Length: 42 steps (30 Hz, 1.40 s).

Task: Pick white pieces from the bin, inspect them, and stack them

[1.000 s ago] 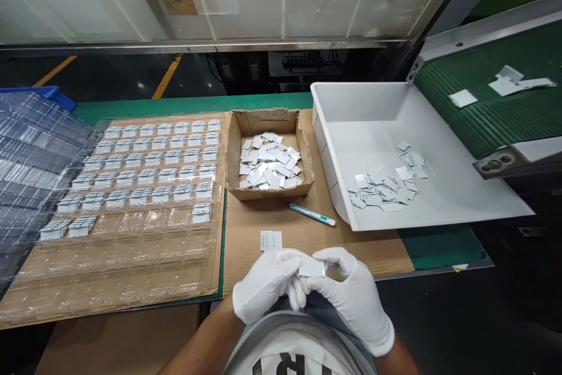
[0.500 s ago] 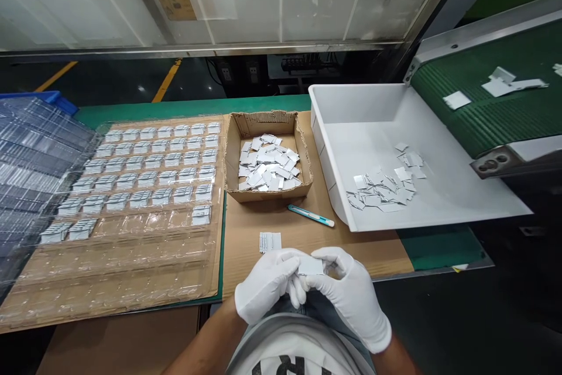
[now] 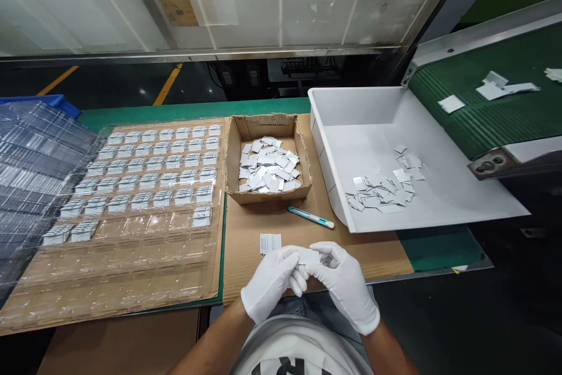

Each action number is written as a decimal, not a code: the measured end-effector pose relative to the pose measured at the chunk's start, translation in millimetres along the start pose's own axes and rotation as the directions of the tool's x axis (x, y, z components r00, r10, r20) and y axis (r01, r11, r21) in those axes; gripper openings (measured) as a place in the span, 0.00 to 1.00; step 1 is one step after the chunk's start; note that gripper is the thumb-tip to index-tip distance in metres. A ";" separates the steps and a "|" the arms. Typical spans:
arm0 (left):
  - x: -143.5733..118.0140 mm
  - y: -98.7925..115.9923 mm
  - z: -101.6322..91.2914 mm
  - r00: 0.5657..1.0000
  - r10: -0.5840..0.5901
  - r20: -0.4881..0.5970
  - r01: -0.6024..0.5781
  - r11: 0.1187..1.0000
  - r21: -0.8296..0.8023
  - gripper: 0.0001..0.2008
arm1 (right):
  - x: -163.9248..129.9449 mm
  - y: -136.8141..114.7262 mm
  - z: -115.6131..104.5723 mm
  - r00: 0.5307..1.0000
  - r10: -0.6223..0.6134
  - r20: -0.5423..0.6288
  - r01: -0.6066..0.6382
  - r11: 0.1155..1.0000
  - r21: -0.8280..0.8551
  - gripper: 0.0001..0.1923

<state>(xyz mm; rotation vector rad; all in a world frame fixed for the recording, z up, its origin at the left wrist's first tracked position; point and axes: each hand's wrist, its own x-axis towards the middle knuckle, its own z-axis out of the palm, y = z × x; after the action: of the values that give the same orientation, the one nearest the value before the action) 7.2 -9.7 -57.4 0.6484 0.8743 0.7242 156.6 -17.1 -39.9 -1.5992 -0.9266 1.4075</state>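
Note:
My left hand [image 3: 273, 279], in a white glove, closes around the left end of a small flat white piece [image 3: 308, 256]. My right hand [image 3: 343, 282], gloved alike, pinches the piece's right end between thumb and fingers. Whether it is one piece or a thin stack, I cannot tell. Just beyond my left hand, a short row of like white pieces [image 3: 270, 243] lies on the cardboard sheet. Behind my hands rests a teal and white utility knife [image 3: 311, 217]. A cardboard box [image 3: 268, 195] farther back contains a loose heap of white pieces [image 3: 268, 167].
To the left lies a clear plastic tray [image 3: 144, 252], many pockets filled with white stacks. Clear trays [image 3: 39, 147] are piled at far left. A white bin [image 3: 338, 188] with loose pieces stands right, beneath a green conveyor belt [image 3: 496, 120] carrying a few pieces.
Both hands have moved slightly forward, away from my body, with the white piece. My right hand has come a little left, nearer my left hand. The view has shifted slightly.

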 end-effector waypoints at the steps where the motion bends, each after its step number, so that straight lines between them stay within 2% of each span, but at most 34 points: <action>1: -0.1 0.2 0.8 1.000 0.004 -0.007 -0.004 1.000 0.006 0.27 | 0.0 0.3 -0.2 1.000 0.001 -0.004 -0.001 1.000 -0.003 0.15; 11: 1.3 -2.6 3.3 1.000 0.012 -0.022 -0.012 1.000 -0.004 0.28 | -1.4 -2.5 -2.2 1.000 -0.011 -0.016 0.010 0.999 -0.050 0.14; 32: -2.3 -0.7 5.1 0.999 0.023 -0.042 -0.023 1.000 -0.002 0.28 | -0.4 3.9 -0.6 0.999 0.051 0.011 -0.051 0.997 0.065 0.16; 42: 0.0 -5.9 1.7 1.000 0.024 -0.019 -0.024 1.000 -0.008 0.28 | -0.8 3.4 -2.8 0.997 0.081 0.008 -0.081 0.997 0.013 0.17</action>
<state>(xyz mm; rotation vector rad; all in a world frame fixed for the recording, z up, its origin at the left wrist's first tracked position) 10.3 -13.5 -61.0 0.6465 0.8816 0.7563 159.3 -19.6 -42.5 -1.6388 -0.8635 1.4733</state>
